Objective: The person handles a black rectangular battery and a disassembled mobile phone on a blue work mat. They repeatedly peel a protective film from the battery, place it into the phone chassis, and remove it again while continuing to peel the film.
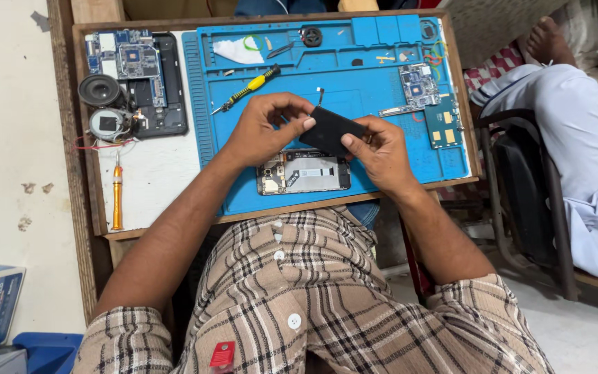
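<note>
A flat black battery (328, 129) with a thin flex tail sticking up is gripped between both hands above the blue repair mat (354, 76). My left hand (264, 128) pinches its left end and my right hand (382, 149) holds its right edge. Just below the hands lies an opened phone (304, 172), its inner boards and metal shields exposed, resting on the mat near the front edge.
A yellow-and-black screwdriver (249, 88), tweezers (282, 48), a circuit board (418, 84) and a teal board (443, 122) lie on the mat. To the left sit a dismantled tablet (140, 76), two round speakers (100, 90), an orange screwdriver (117, 197). Another person sits at right (569, 118).
</note>
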